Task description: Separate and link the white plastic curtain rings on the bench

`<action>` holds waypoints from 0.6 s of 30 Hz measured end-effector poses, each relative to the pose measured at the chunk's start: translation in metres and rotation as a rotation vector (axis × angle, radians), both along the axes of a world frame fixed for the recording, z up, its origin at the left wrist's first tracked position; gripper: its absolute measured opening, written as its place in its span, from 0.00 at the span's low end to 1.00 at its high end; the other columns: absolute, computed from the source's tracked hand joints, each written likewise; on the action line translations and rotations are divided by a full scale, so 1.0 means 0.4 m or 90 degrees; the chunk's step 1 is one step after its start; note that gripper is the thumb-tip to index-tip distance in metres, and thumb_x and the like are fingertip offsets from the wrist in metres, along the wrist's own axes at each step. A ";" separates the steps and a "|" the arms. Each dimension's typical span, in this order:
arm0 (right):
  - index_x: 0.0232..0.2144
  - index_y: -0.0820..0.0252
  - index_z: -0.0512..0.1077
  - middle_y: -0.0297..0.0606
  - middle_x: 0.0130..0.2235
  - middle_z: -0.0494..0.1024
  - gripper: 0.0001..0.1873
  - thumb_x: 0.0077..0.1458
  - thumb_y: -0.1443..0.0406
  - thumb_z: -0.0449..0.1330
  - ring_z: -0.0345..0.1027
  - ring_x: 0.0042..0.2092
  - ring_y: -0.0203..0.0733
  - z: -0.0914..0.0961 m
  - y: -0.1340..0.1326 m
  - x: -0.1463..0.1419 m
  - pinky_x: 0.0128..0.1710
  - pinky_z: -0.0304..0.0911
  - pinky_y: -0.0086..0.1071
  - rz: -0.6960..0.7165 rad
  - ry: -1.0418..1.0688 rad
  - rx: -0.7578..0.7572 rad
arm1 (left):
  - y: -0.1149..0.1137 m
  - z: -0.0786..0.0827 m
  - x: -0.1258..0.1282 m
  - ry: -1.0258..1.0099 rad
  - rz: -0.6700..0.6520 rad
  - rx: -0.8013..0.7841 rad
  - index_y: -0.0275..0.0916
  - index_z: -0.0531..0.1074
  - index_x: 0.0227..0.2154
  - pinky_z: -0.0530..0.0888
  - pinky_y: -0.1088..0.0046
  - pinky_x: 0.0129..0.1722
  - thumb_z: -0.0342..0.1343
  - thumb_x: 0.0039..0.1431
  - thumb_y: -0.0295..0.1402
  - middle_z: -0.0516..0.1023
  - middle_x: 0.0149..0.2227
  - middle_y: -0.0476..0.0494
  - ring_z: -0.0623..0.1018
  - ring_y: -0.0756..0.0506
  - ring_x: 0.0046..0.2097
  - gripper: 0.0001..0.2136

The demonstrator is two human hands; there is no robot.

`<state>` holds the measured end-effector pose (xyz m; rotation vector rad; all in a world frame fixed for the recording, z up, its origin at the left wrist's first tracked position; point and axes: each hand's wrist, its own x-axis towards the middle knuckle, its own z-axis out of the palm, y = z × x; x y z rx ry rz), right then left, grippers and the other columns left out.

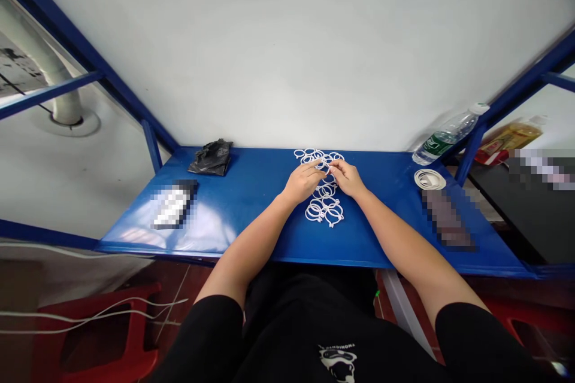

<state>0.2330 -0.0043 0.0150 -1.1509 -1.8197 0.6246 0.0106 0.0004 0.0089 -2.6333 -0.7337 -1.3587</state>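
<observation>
My left hand and my right hand meet at the back middle of the blue table. Between their fingertips is a white plastic curtain ring, pinched from both sides; the fingers partly cover it. Behind the hands lie several more white rings in a loose, overlapping bunch. Nearer to me, another loose group of rings spreads below my wrists, some showing small eyelet tabs on their rims.
On the left are a crumpled black plastic bag and a blurred-out object. A water bottle, a coiled white strap and another blurred item are at the right. Blue frame bars flank the table; a wall rises behind.
</observation>
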 end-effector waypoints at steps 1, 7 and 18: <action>0.41 0.57 0.78 0.36 0.32 0.84 0.16 0.67 0.53 0.57 0.75 0.30 0.42 0.001 -0.001 -0.002 0.33 0.67 0.34 0.000 -0.010 0.003 | -0.003 0.001 0.002 0.002 -0.005 0.006 0.42 0.81 0.43 0.80 0.61 0.59 0.53 0.73 0.25 0.87 0.43 0.43 0.79 0.42 0.64 0.11; 0.34 0.57 0.76 0.35 0.27 0.80 0.14 0.65 0.58 0.54 0.76 0.34 0.45 0.018 -0.011 -0.003 0.36 0.67 0.35 -0.005 0.004 0.043 | -0.021 0.007 0.020 -0.033 -0.001 0.041 0.43 0.80 0.45 0.81 0.63 0.56 0.56 0.73 0.32 0.85 0.52 0.41 0.82 0.43 0.59 0.07; 0.34 0.54 0.77 0.37 0.32 0.83 0.09 0.58 0.63 0.56 0.75 0.32 0.45 0.026 -0.024 -0.010 0.37 0.67 0.36 0.021 -0.085 0.084 | -0.018 0.006 0.011 0.035 0.095 -0.121 0.42 0.82 0.47 0.79 0.64 0.48 0.54 0.74 0.37 0.86 0.42 0.39 0.85 0.44 0.44 0.12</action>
